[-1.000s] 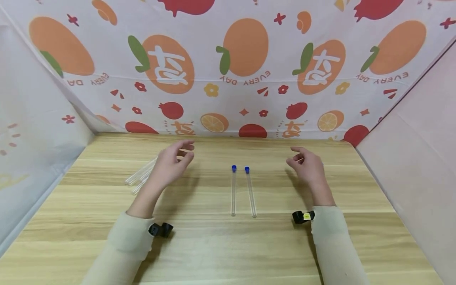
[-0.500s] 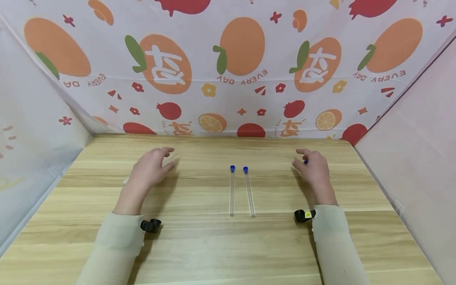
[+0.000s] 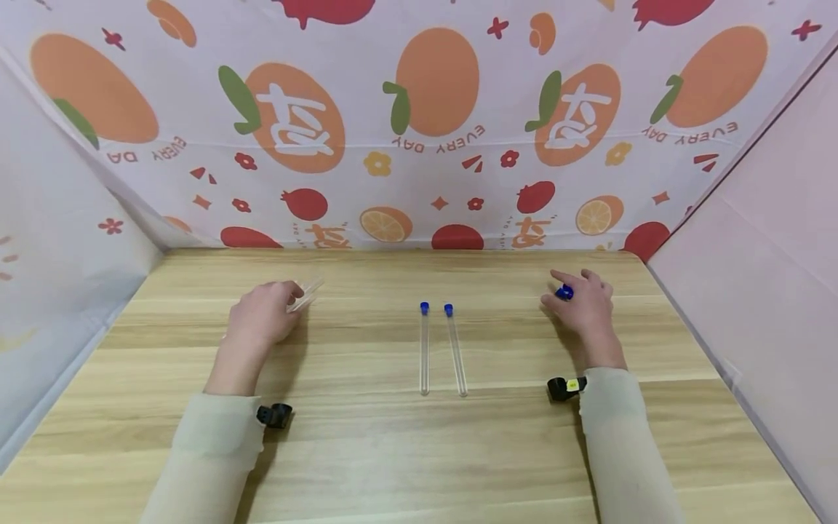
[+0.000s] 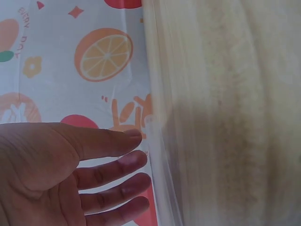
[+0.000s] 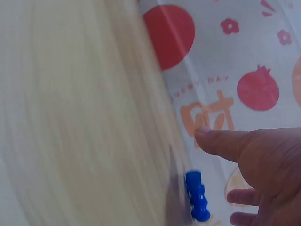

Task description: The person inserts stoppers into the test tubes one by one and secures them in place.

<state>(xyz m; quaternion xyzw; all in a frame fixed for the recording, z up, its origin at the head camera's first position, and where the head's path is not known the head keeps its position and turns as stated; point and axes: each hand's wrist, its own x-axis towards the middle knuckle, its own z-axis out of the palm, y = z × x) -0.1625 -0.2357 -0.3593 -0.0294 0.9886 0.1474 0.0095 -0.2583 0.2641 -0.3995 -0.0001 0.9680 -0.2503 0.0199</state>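
Note:
My left hand (image 3: 258,313) hovers at the clear test tubes (image 3: 308,292) on the left of the table, which it partly hides. In the left wrist view its thumb and fingers stand apart, and the tubes (image 4: 165,183) lie just beyond the fingertips. On the right, my right hand (image 3: 585,306) is over a small group of blue stoppers (image 3: 564,292), thumb and fingers spread. The right wrist view shows these stoppers (image 5: 196,195) close together, apart from the thumb. Between the hands, two test tubes (image 3: 424,356) (image 3: 457,356) with blue stoppers lie side by side.
The wooden table (image 3: 419,458) meets a fruit-printed cloth (image 3: 366,175) at its back edge. Pale cloth walls (image 3: 753,291) stand at both sides. A small black camera sits on each wrist (image 3: 275,415).
My left hand has moved left and down over the loose tubes. My right hand has shifted slightly right, bringing the blue stoppers into view. The two stoppered tubes stay in place.

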